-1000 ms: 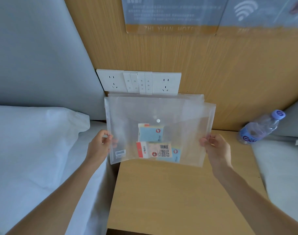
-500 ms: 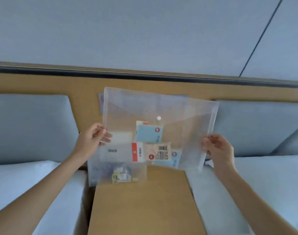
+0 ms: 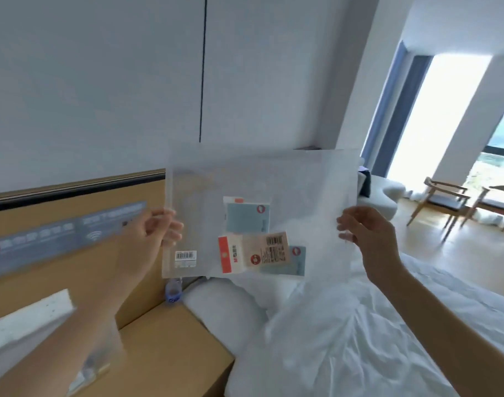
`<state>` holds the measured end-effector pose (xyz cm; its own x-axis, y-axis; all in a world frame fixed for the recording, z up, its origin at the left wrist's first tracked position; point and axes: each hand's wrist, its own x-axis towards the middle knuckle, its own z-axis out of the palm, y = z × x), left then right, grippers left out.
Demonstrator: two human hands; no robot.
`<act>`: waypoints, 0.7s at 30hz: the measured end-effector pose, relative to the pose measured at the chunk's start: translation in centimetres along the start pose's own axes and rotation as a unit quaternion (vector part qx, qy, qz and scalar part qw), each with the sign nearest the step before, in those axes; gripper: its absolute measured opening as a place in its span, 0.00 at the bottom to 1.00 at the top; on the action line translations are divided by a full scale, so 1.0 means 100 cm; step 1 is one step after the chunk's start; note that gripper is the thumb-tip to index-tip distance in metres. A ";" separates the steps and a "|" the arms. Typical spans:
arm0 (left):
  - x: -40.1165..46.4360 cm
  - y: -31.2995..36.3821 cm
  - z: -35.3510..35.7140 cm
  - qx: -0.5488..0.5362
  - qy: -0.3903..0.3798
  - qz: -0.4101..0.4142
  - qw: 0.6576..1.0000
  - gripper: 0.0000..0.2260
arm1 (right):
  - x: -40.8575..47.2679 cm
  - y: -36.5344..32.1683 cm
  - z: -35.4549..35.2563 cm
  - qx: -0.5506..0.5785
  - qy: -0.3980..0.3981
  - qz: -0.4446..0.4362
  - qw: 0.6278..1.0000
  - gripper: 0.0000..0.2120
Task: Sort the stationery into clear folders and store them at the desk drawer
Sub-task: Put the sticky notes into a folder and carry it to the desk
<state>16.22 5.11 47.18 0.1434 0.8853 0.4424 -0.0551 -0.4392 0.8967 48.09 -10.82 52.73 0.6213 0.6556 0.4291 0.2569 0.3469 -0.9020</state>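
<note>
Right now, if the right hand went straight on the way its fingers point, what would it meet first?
The right hand points leftward into the clear folder it already pinches; beyond that, probably the beige packet inside. Depth is unclear.

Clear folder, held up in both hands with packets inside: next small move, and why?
Probably lower it toward the wooden desk top. The clear folder hangs in the air, left hand and right hand pinching its side edges, stationery packets already inside.

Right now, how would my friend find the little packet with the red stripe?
Find the clear folder that the left hand and right hand hold up in front of the white wall. Low in its middle sit a few small packets. The packet with the red stripe is the white one with a red band down its left edge, left of the pale barcode packet.
</note>
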 end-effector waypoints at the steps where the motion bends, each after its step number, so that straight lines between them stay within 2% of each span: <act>1: 0.000 0.007 0.020 -0.008 -0.025 0.008 1.000 0.06 | -0.005 -0.007 -0.024 -0.017 0.021 -0.006 1.000 0.05; 11: -0.046 0.078 0.225 -0.124 -0.207 0.038 0.970 0.04 | -0.092 -0.084 -0.239 -0.078 0.240 -0.033 0.967 0.06; 21: -0.191 0.180 0.404 -0.213 -0.343 0.074 0.912 0.06 | -0.230 -0.174 -0.439 -0.128 0.383 -0.063 0.912 0.07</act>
<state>52.46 -25.91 54.31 0.6797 0.4520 0.5777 -0.4827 -0.3173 0.8163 61.79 -61.40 56.49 0.8851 -0.0744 0.4594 0.4654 0.1540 -0.8716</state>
